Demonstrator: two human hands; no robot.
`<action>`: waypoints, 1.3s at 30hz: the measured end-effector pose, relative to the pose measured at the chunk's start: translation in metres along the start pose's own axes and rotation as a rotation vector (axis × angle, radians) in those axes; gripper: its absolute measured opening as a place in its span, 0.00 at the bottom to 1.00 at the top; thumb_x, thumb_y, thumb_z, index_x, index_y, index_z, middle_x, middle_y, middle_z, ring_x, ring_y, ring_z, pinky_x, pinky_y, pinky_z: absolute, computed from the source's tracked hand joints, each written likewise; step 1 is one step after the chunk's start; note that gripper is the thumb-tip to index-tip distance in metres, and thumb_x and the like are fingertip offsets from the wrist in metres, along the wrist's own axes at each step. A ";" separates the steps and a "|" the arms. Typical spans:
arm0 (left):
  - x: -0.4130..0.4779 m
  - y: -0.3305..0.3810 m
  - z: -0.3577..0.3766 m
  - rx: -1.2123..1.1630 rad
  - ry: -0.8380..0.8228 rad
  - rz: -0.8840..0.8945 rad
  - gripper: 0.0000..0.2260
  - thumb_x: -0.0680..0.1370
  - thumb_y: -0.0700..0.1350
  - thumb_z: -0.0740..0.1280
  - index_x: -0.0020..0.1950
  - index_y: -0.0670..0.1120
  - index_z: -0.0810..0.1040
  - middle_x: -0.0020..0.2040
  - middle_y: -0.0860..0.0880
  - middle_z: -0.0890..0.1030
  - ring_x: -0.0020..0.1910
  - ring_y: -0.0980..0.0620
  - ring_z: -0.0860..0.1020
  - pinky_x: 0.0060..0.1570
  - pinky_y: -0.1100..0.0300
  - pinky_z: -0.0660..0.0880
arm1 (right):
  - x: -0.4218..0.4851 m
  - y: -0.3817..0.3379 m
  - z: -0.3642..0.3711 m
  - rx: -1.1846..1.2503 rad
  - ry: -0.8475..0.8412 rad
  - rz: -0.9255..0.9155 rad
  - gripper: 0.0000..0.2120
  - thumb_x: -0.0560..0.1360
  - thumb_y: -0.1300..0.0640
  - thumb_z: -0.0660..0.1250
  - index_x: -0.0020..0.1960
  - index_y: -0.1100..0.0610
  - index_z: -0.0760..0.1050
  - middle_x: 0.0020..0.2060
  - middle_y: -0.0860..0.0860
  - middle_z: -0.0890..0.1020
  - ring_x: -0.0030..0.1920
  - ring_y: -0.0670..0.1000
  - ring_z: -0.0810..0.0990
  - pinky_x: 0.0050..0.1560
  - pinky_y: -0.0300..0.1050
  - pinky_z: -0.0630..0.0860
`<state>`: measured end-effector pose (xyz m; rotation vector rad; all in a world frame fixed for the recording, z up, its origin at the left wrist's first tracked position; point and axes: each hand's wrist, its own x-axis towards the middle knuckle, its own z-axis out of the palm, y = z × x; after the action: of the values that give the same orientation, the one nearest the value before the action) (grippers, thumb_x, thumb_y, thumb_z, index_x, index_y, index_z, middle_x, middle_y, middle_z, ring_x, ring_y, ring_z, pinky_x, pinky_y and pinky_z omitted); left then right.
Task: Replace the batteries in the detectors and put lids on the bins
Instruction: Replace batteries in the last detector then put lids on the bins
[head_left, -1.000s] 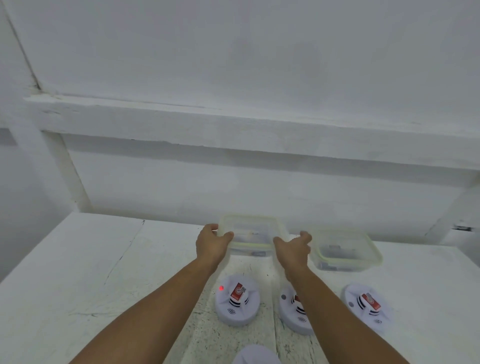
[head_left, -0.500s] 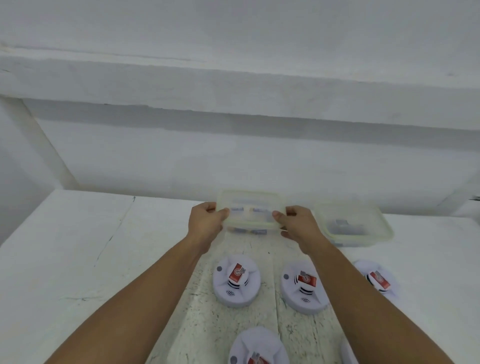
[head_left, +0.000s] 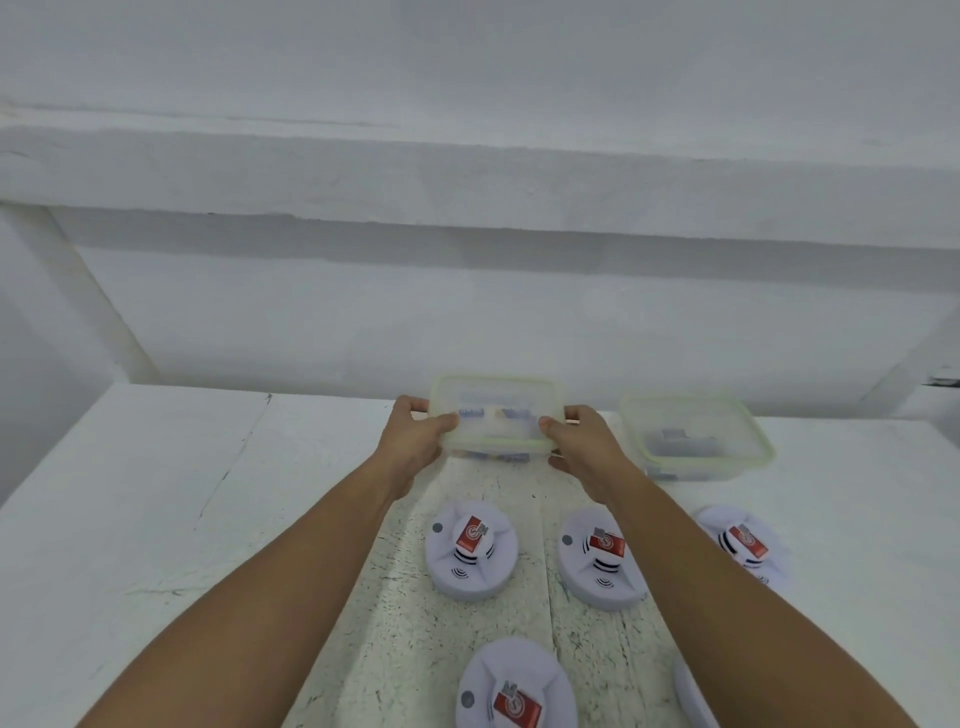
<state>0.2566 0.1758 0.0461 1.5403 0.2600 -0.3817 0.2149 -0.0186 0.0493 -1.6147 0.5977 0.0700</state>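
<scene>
The left hand (head_left: 415, 441) and right hand (head_left: 587, 452) are closed on opposite sides of a clear lid (head_left: 496, 413), which is held over a bin (head_left: 498, 456) at the far side of the table (head_left: 156, 519). A second, lidded bin (head_left: 693, 436) is seen just right of the right hand. Detectors (head_left: 470, 553) topped with red batteries (head_left: 471, 534) are arranged nearer the viewer, beneath and between the forearms.

No readable words or numbers, red labels with a round white emblem on the batteries atop the detectors (head_left: 471, 551), blue markings inside the held bin (head_left: 496, 415) too blurred to read
</scene>
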 end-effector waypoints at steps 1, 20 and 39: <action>-0.003 -0.001 -0.001 0.013 -0.021 -0.004 0.14 0.76 0.40 0.70 0.57 0.43 0.68 0.50 0.43 0.78 0.42 0.48 0.78 0.45 0.55 0.76 | -0.003 0.000 -0.002 -0.025 0.007 -0.004 0.09 0.78 0.57 0.64 0.56 0.58 0.68 0.53 0.54 0.75 0.51 0.54 0.76 0.58 0.53 0.76; -0.037 -0.004 0.008 0.638 0.036 0.387 0.32 0.71 0.55 0.72 0.72 0.60 0.62 0.70 0.43 0.63 0.68 0.42 0.63 0.64 0.48 0.65 | -0.047 -0.005 -0.034 -0.677 0.205 -0.312 0.20 0.78 0.51 0.63 0.65 0.60 0.68 0.50 0.56 0.80 0.44 0.52 0.76 0.44 0.42 0.70; -0.040 -0.015 0.045 0.927 0.003 0.439 0.38 0.60 0.70 0.72 0.68 0.61 0.71 0.76 0.48 0.59 0.75 0.44 0.52 0.72 0.47 0.51 | -0.011 0.032 -0.176 -0.466 0.198 -0.231 0.40 0.53 0.27 0.71 0.62 0.40 0.73 0.62 0.55 0.71 0.52 0.58 0.78 0.46 0.46 0.75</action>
<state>0.2111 0.1337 0.0493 2.4367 -0.3082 -0.1407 0.1393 -0.1810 0.0511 -2.1523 0.5675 -0.1335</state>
